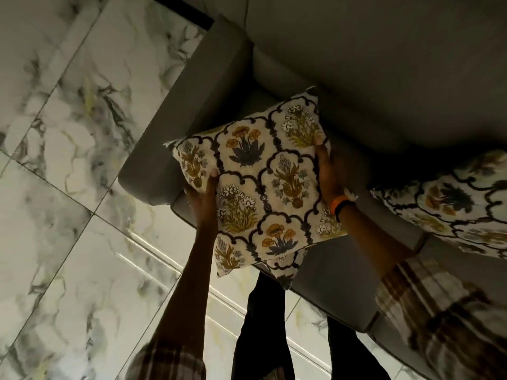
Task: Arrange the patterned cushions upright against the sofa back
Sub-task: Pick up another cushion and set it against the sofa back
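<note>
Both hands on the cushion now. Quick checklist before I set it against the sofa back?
1. Left hand grips the cushion edge: ok.
2. Right hand grips the opposite edge: ok.
3. Sofa back behind the cushion free of clutter: ok.
4. Cushion upright against the back: not ok, held above the seat.
5. Second cushion upright: not ok, appears to lie on the seat at right.
6. Something patterned under the held cushion's near corner: cannot tell.

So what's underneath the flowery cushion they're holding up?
Below the held cushion a corner of another patterned cushion pokes out, lying on the grey sofa seat. The rest of it is covered. The left hand and right hand grip the held cushion's sides.
</note>
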